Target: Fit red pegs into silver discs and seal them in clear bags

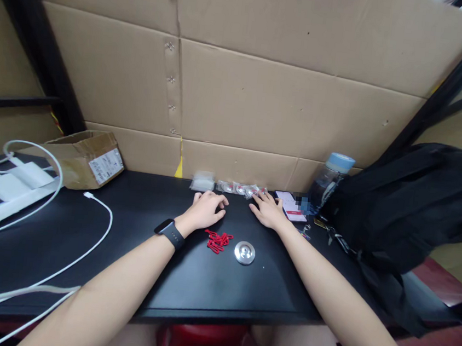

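My left hand (205,210) rests on the black table with its fingers apart and holds nothing. Just behind it lies a stack of clear plastic bags (203,181). My right hand (267,210) is spread, its fingertips at the right end of a row of small bagged items (240,189) along the cardboard wall. Between my forearms lie a pile of red cords (218,241) and, to its right, a round silver metal disc (244,252). Neither hand touches the cords or the disc.
A phone (292,207), keys (330,237), a blue-lidded bottle (329,183) and a black backpack (414,198) stand or lie at the right. On the left are an open cardboard box (87,159), a white power strip (9,199) with chargers, and a white cable (111,221).
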Available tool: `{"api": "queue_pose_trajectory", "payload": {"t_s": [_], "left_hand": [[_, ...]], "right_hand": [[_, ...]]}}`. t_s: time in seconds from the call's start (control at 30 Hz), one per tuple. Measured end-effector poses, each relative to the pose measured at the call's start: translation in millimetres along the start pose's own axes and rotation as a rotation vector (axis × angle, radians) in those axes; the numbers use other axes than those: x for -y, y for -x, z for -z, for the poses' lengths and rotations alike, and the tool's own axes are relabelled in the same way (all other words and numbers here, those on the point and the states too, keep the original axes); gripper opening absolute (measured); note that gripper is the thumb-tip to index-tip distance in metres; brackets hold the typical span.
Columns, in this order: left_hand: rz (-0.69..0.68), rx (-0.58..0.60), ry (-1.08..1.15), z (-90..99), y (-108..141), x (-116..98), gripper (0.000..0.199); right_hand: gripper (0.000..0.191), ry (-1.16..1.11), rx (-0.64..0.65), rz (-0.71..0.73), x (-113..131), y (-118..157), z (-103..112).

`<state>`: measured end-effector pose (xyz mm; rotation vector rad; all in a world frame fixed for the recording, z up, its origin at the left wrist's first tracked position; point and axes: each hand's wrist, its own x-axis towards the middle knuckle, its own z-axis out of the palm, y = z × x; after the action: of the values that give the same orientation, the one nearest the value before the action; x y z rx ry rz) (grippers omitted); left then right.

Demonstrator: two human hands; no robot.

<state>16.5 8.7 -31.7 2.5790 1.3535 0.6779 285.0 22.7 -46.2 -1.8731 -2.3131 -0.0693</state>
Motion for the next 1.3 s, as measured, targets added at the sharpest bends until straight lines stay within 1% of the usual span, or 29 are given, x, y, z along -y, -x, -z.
{"api": "queue_pose_trajectory", "payload": {"t_s": [0.07,0.13,0.23,0.47,0.57,0.67,0.77,0.83,0.9,0.97,1.07,1.13,1.17,1.2,1.23,1.3], "left_hand": [[-0.001,0.007,0.001,0.0,0,-1,0.023],[0.002,0.014,-0.001,-0.4,0,-1,0.023],[0.005,0.020,-0.009,-1.5,0,-1,0.023],[0.002,0.041,-0.005,-2.4,-1,-2,0.024],[0.007,0.045,-0.007,-2.1,-2,-4,0.024],[0.015,0.041,-0.015,-0.4,-1,-5,0.024],[0.026,0.019,-0.031,6.1,-1,-5,0.024],[0.013,0.020,-0.043,14.1,0,-5,0.019],[-0.037,0.052,-0.030,24.1,1,-4,0.020],[-0.120,0.131,0.010,33.7,3,-4,0.021],[-0.223,0.269,0.044,41.9,6,-5,0.017],[-0.260,0.330,0.046,42.8,8,-6,0.013],[-0.272,0.349,0.051,42.7,9,-7,0.012],[-0.280,0.363,0.056,42.8,10,-7,0.012],[-0.281,0.372,0.059,43.5,10,-7,0.013],[-0.252,0.380,0.054,46.8,12,-6,0.012]], "right_hand": [[0.056,0.015,-0.042,0.001,3,-1,1],[0.053,0.027,-0.076,0.050,6,0,3],[0.051,0.021,-0.054,0.105,11,3,5],[0.061,-0.025,0.015,-0.004,6,-5,0],[0.062,-0.031,0.009,-0.023,5,-9,0],[0.059,-0.033,-0.028,0.004,6,-7,2],[0.054,-0.038,-0.059,0.032,6,-4,2],[0.055,-0.044,-0.037,0.011,6,-4,1],[0.056,-0.052,-0.006,-0.015,5,-5,-1],[0.056,-0.069,-0.003,-0.008,3,-6,-2],[0.052,-0.136,-0.055,0.070,2,-3,4],[0.045,-0.262,-0.049,0.172,2,5,14],[0.040,-0.348,-0.012,0.238,3,10,21],[0.037,-0.443,0.061,0.319,4,17,28],[0.038,-0.523,0.147,0.405,6,24,36],[0.051,-0.599,0.334,0.549,13,40,51]]}}
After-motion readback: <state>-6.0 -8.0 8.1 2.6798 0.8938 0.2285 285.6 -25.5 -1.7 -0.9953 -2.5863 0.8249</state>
